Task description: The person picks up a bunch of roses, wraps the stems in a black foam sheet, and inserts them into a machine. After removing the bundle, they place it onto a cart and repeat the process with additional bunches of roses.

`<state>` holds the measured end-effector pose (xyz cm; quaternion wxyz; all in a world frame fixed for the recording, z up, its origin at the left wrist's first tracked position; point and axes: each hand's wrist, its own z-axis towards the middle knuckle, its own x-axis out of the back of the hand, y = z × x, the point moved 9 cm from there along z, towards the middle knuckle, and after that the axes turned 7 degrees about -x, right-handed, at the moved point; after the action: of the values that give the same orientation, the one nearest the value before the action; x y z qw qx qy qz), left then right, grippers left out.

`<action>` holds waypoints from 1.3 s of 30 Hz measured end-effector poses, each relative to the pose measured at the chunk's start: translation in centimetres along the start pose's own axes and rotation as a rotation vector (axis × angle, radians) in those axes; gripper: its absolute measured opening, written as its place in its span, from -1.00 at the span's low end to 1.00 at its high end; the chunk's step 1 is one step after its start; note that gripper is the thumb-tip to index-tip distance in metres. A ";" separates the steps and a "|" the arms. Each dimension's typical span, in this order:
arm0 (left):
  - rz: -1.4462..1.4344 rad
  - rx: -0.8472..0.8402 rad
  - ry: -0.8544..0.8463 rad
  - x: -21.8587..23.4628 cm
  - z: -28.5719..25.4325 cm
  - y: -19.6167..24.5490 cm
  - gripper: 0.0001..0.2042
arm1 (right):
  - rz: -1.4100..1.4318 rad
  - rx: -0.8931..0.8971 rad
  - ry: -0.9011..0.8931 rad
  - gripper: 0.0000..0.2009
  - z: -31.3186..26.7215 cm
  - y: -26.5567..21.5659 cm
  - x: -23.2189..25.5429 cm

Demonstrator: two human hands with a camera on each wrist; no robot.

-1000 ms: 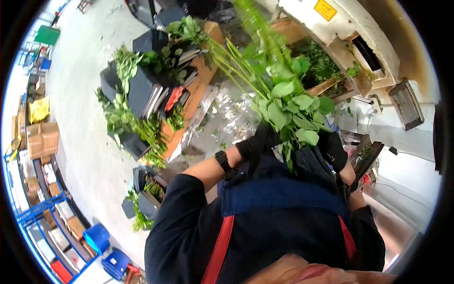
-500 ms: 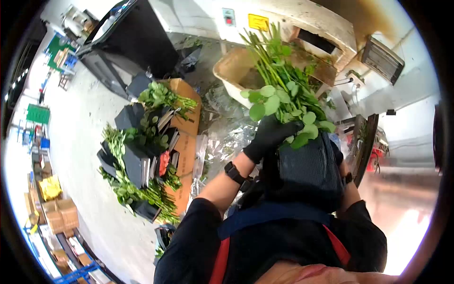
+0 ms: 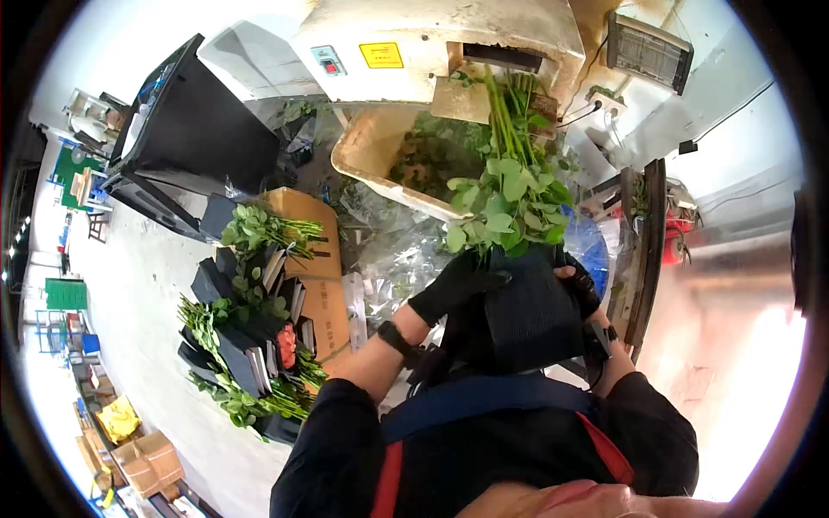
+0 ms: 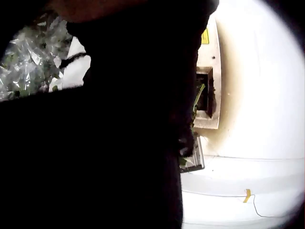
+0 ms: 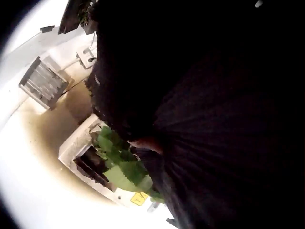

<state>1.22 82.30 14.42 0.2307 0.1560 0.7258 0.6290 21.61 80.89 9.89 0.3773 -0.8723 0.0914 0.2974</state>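
Note:
Both hands, in black gloves, hold a bunch of leafy flower stems (image 3: 515, 194) wrapped in dark ribbed paper (image 3: 531, 311). My left hand (image 3: 466, 281) grips the wrap's left side just under the leaves, thumb laid across it. On the opposite side my right hand (image 3: 581, 287) grips it, a bare thumb tip (image 5: 147, 143) pressing the paper. The cut stem ends point away from the body, at the dark slot (image 3: 501, 58) of a cream machine (image 3: 406, 86). The flower heads are hidden inside the wrap. Dark shapes fill most of the left wrist view.
A cream tub (image 3: 363, 155) with leaf scraps stands below the machine. Clear plastic litter (image 3: 389, 250) covers the floor. Further wrapped bunches (image 3: 233, 358) lie by a flat cardboard sheet (image 3: 321, 285) at left, near a black bin (image 3: 203, 129). A wooden frame (image 3: 643, 259) stands at right.
The head view has turned toward the machine. The stems have swung from the left to line up below its slot. My left hand has gone from the leaves to the wrap's side.

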 end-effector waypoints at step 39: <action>0.888 -0.015 0.628 15.6 -13.0 0.0 -0.68 | -0.765 -0.094 -0.097 -0.44 9.8 8.0 -15.4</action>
<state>-18.91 79.43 13.54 -0.2839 0.2506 0.6198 0.6873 1.71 81.23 8.81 0.4246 -0.8445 -0.2724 0.1799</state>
